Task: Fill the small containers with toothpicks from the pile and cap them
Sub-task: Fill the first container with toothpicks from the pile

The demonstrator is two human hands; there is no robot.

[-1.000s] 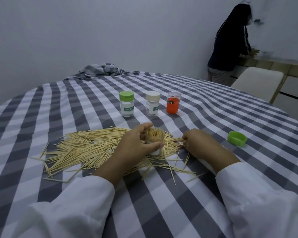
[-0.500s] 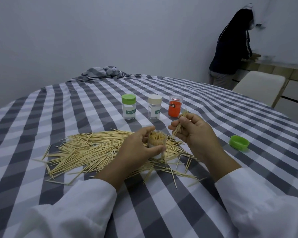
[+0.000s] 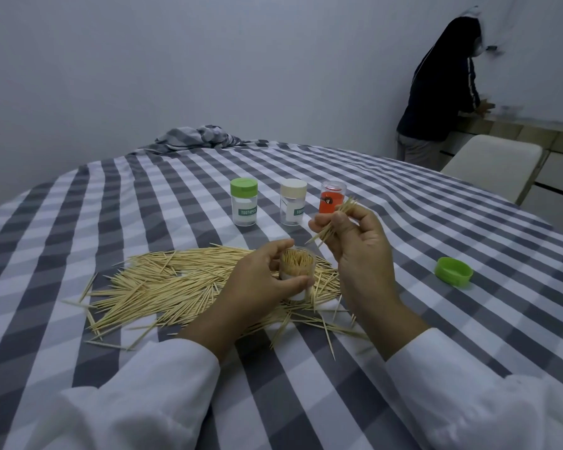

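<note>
While white sleeves [image 3: 137, 394] frame the near edge of the checked tablecloth [image 3: 78, 222], both hands work just past them. The left hand [image 3: 257, 280] curls its thumb and fingers round an open clear container [image 3: 298, 271], which stands upright and is packed with toothpicks, their ends showing at its mouth. It sits at the right end of the toothpick pile [image 3: 176, 284], a loose spread lying across the near middle of the cloth, with stray sticks scattered toward the near edge. The right hand [image 3: 358, 241] is raised just beyond and to the right of that container, clear of the cloth, pinching a small bundle of toothpicks [image 3: 335, 219] between thumb and curled fingers; the bundle slants, its lower tips pointing down toward the container without touching it. A loose green cap [image 3: 454, 272] lies upside down on the cloth, well apart toward the right edge. Farther back, three more containers stand in a row near the centre: a green-capped container [image 3: 243, 203], a cream-capped container [image 3: 293, 203], and an orange container [image 3: 333, 199] partly behind the raised bundle. Beyond the far edge, bunched cloth [image 3: 202, 138] rests against the wall, and another person [image 3: 436, 92] stands at the far right, near a pale chair [image 3: 491, 164].
</note>
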